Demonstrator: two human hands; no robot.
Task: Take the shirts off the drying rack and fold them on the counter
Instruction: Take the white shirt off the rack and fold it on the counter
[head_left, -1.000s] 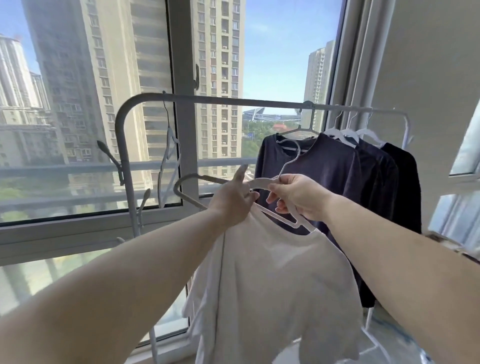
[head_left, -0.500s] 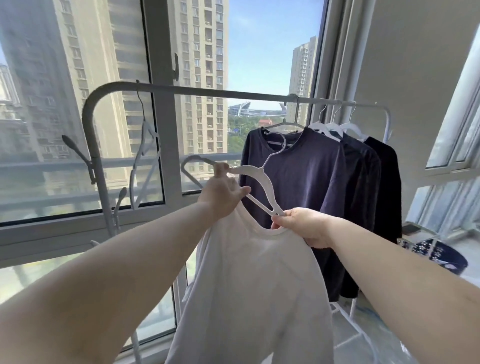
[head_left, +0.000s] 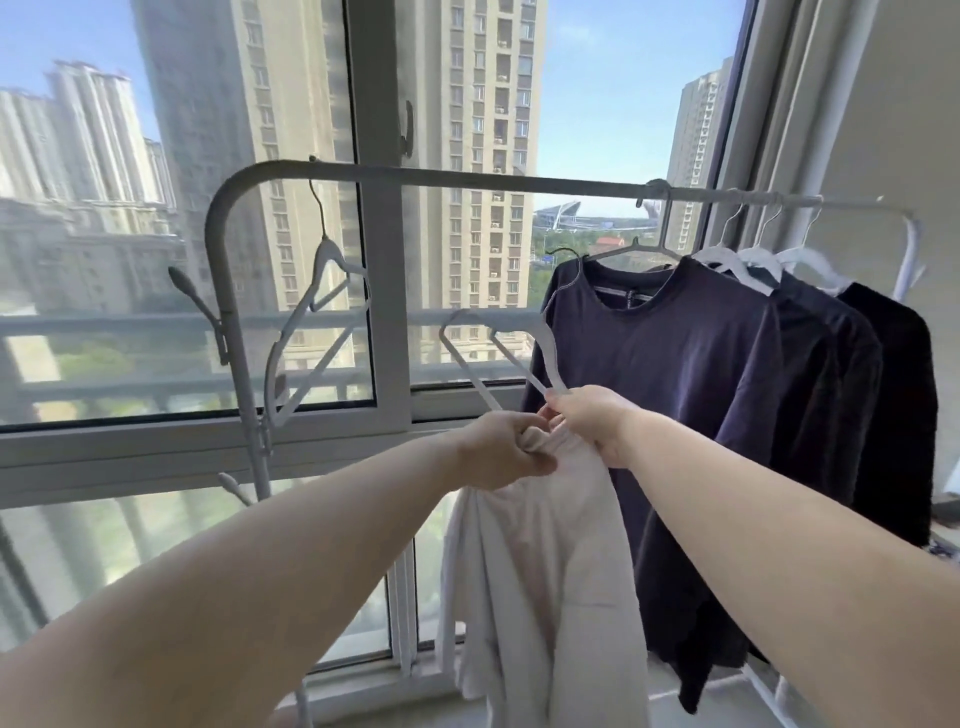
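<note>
A white shirt (head_left: 545, 582) hangs limp from my two hands in front of the white drying rack (head_left: 415, 174). My left hand (head_left: 501, 449) grips its bunched collar. My right hand (head_left: 589, 421) holds the lower end of a white hanger (head_left: 498, 358), which sticks up and to the left, mostly out of the shirt. On the rack's right part hang a navy shirt (head_left: 670, 374) and two darker shirts (head_left: 883, 389) behind it, each on a hanger.
An empty white hanger (head_left: 322, 322) dangles from the rack's left end. Side pegs (head_left: 195, 296) stick out of the rack's left post. A large window (head_left: 384, 291) stands right behind the rack, a wall to the right. No counter is in view.
The hanger has come out of the white shirt's neck and tilted up-left. My left hand moved down from the hanger to grip the collar; the shirt now hangs bunched.
</note>
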